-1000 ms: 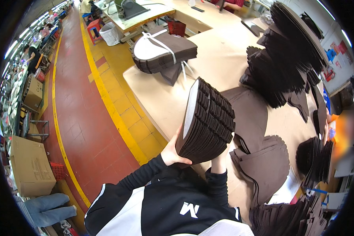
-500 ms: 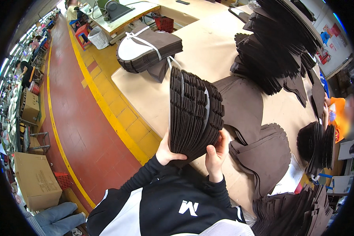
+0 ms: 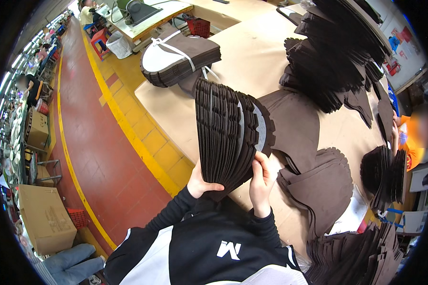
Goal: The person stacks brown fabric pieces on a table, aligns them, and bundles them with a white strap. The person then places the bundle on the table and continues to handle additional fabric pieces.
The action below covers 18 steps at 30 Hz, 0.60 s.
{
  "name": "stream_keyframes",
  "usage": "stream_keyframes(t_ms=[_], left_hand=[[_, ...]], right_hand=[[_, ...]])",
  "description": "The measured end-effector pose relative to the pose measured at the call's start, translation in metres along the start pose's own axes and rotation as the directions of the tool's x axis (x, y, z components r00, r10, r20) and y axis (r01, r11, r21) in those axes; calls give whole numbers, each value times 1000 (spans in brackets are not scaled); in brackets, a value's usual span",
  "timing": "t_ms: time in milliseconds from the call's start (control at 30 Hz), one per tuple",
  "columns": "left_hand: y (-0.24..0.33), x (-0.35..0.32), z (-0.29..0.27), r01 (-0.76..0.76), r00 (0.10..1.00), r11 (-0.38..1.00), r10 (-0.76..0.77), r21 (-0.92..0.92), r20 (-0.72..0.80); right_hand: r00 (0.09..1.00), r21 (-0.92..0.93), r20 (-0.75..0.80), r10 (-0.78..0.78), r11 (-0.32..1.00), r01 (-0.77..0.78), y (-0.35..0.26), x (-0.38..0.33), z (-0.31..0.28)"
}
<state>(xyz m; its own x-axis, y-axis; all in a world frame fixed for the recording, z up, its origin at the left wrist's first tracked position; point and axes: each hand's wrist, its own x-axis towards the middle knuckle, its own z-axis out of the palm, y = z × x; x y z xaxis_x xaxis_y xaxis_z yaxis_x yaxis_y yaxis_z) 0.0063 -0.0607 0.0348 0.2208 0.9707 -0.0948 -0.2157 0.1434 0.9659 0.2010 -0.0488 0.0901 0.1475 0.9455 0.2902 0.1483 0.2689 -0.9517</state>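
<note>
A thick stack of dark brown, scallop-edged sheet pieces (image 3: pixel 221 137) stands on edge above the near side of the table, fanned at its upper end. My left hand (image 3: pixel 201 183) grips its lower left side, with the thumb across the front. At the lower right, my right hand (image 3: pixel 263 183) pinches the edge of the sheets between thumb and fingers. Between the rightmost pieces a pale grey-white strip (image 3: pixel 260 128) shows. Just right of the stack, loose brown pieces (image 3: pixel 292 118) lie flat and overlap others (image 3: pixel 325 185) nearer me.
A bundle tied with white strap (image 3: pixel 183 57) lies at the table's far left. Tall dark piles (image 3: pixel 328 61) fill the far right, and another pile (image 3: pixel 356 256) the near right. A person in orange (image 3: pixel 411 142) is at the right. A red-floored aisle (image 3: pixel 100 137) runs along the left.
The stack has tilted slightly left and its right-hand pieces have fanned apart, baring more of the pale strip. My right hand's fingers have closed into a pinch at the edge.
</note>
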Motion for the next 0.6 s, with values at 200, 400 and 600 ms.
stream_keyframes(t_ms=[200, 400, 600], left_hand=[[1, -1, 0, 27, 1000, 997, -27, -67, 5], [-4, -3, -2, -22, 1000, 999, 21, -30, -23], [-3, -3, -3, -26, 999, 998, 24, -59, -25]], right_hand=[[998, -10, 63, -17, 1000, 18, -16, -2, 5], [997, 67, 75, 24, 997, -29, -5, -2, 6], [998, 102, 56, -42, 994, 36, 3, -1, 7]])
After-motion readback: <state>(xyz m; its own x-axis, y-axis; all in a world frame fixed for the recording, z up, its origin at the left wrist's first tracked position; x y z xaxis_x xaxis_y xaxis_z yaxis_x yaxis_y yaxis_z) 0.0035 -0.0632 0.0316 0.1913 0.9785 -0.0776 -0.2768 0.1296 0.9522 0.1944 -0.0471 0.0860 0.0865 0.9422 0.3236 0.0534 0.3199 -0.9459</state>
